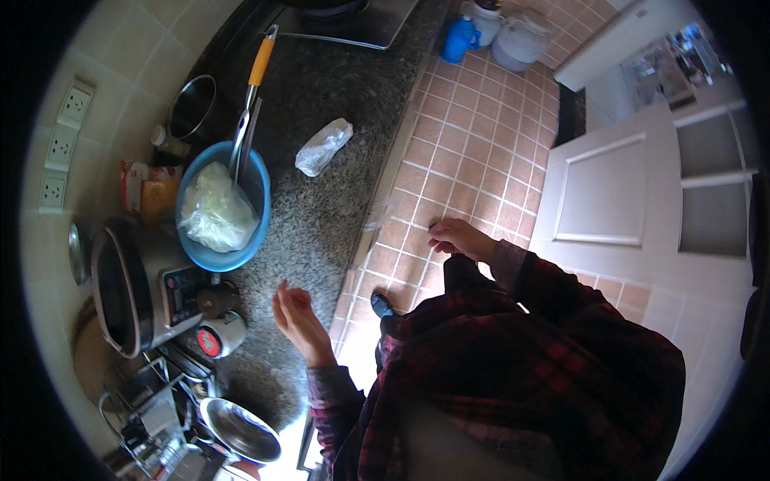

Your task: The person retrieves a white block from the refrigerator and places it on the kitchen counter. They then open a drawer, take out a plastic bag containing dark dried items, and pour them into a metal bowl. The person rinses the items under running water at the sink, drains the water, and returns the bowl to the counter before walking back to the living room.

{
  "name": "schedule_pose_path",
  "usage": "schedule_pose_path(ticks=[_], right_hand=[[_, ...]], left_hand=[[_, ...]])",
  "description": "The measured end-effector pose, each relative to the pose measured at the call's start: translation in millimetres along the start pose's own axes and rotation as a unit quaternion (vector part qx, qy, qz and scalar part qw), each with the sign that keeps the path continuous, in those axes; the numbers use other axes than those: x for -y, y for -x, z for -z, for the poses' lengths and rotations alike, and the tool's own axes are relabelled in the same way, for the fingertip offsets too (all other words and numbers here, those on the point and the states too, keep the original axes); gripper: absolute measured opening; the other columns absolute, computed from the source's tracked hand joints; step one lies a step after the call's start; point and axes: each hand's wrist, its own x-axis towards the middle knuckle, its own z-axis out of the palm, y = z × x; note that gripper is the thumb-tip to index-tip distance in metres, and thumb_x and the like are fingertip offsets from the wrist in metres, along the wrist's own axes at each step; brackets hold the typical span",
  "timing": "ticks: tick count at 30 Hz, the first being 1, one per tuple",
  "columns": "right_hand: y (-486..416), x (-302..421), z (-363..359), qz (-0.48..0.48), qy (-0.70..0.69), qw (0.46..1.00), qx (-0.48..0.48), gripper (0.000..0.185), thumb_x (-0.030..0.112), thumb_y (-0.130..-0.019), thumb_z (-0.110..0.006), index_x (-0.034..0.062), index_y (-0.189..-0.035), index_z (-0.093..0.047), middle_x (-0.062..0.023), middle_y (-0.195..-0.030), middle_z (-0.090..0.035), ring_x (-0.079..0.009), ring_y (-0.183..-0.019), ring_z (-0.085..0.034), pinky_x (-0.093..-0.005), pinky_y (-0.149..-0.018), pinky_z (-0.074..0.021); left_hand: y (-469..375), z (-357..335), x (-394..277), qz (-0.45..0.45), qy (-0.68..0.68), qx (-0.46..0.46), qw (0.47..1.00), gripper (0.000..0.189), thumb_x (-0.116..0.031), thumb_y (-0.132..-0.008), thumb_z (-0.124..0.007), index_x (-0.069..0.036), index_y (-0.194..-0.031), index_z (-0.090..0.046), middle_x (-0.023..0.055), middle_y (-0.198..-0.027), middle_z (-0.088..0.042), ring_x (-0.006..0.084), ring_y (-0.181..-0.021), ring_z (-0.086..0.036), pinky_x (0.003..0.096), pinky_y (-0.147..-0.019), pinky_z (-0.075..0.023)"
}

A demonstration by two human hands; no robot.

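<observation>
My left hand hovers at the front part of a speckled stone counter, its fingers loosely curled with nothing in them. Nearest to it are a white jar with a red lid and a blue plastic basin. In the basin lies a clear plastic bag of pale green vegetables, beside a long utensil with an orange grip. A crumpled plastic bag rests on the counter. Over the tiled floor, my right hand has bent fingers; a small dark spot shows at its fingertips, too small to identify.
An electric cooker stands along the wall, below several sockets. A wire rack and a metal pan are at lower left. A cooktop lies at the far end. A blue jug and white door are right.
</observation>
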Motion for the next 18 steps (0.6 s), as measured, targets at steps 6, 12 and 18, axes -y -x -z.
schedule_pose_path(ticks=[6,12,18], right_hand=[[-88.5,24.7,68.3,-0.053,0.126,0.989,0.064,0.020,0.023,-0.091,-0.058,0.0042,-0.095,-0.061,-0.0069,-0.083,-0.067,-0.0119,-0.066,-0.063,-0.0223,-0.057,-0.0492],[-154.4,37.3,101.0,-0.115,0.250,0.953,0.126,0.018,0.022,-0.094,-0.053,0.0060,-0.100,-0.060,-0.0030,-0.087,-0.067,-0.0071,-0.071,-0.061,-0.0192,-0.060,-0.0466],[-202.4,5.7,79.6,-0.118,0.275,0.946,0.126,0.020,0.023,-0.095,-0.053,0.0049,-0.097,-0.061,-0.0041,-0.083,-0.066,-0.0079,-0.070,-0.062,-0.0197,-0.058,-0.0467]], left_hand=[[108.4,-58.1,73.4,0.095,-0.028,-0.119,0.988,0.023,-0.018,-0.096,-0.051,0.002,-0.105,-0.059,-0.0007,-0.070,-0.050,0.0065,-0.065,-0.044,0.0212,-0.063,-0.0375],[176.7,-119.1,134.2,0.186,-0.004,-0.128,0.974,0.022,-0.016,-0.096,-0.051,0.002,-0.100,-0.062,-0.0002,-0.072,-0.055,0.0068,-0.067,-0.048,0.0209,-0.065,-0.0404],[206.1,-119.2,181.3,0.215,-0.014,-0.180,0.960,0.026,-0.022,-0.096,-0.052,0.001,-0.093,-0.064,0.0007,-0.072,-0.058,0.0072,-0.068,-0.051,0.0219,-0.066,-0.0412]])
